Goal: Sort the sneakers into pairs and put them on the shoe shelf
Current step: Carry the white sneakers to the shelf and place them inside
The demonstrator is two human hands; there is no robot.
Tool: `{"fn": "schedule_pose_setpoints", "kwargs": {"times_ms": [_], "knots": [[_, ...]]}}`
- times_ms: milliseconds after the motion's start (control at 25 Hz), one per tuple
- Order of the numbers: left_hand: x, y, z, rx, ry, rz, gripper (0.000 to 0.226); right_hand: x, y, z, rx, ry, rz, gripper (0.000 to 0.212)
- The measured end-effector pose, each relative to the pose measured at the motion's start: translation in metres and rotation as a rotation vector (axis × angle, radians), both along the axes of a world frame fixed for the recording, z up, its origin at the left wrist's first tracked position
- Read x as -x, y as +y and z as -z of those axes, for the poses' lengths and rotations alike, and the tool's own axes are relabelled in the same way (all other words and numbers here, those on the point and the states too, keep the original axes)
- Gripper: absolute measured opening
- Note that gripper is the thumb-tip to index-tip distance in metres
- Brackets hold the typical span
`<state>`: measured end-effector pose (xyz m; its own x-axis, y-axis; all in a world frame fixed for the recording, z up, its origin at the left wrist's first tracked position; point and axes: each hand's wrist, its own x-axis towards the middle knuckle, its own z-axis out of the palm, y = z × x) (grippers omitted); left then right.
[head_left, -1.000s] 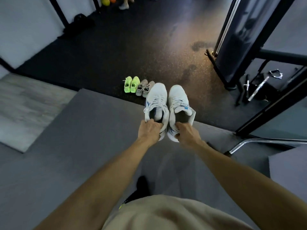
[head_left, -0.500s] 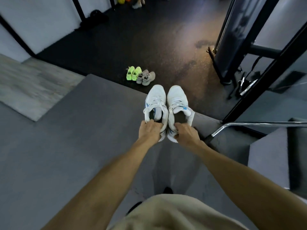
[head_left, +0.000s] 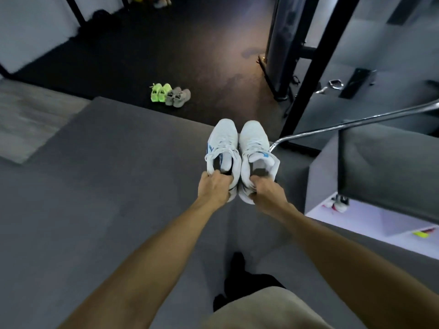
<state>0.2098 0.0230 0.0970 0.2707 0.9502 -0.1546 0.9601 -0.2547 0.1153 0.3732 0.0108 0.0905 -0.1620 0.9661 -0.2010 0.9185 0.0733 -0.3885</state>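
Observation:
I carry a pair of white sneakers with blue marks side by side above the grey mat, toes pointing away. My left hand [head_left: 215, 187] grips the heel of the left white sneaker [head_left: 222, 141]. My right hand [head_left: 267, 192] grips the heel of the right white sneaker [head_left: 253, 143]. On the dark floor beyond stand a neon green pair [head_left: 159, 91] and a grey pair [head_left: 178, 97], next to each other. A lit white shoe shelf [head_left: 370, 224] opens at the right, with a white-and-red sneaker [head_left: 338, 203] inside it.
A grey mat [head_left: 95, 186] covers the floor under me. A chrome bar [head_left: 356, 123] slants across at the right above a grey padded block [head_left: 389, 167]. Black gym machine frames [head_left: 306, 74] stand at the back right. A yellow item [head_left: 420, 233] lies on the shelf.
The view has swung right as I move with both white sneakers held. The lit shoe shelf has come into view at the right, and the floor pairs have slid left and farther away.

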Motion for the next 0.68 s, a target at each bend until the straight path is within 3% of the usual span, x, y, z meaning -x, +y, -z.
{"fn": "schedule_pose_setpoints", "kwargs": {"times_ms": [360, 680], "knots": [[-0.187, -0.112, -0.009, -0.043, -0.022, 0.301, 0.009, -0.175, -0.159, -0.013, -0.009, -0.019, 0.330, 0.026], [-0.435, -0.259, -0.011, -0.045, -0.035, 0.519, 0.017, -0.402, -0.338, -0.028, 0.033, -0.079, 0.585, 0.028]]}}
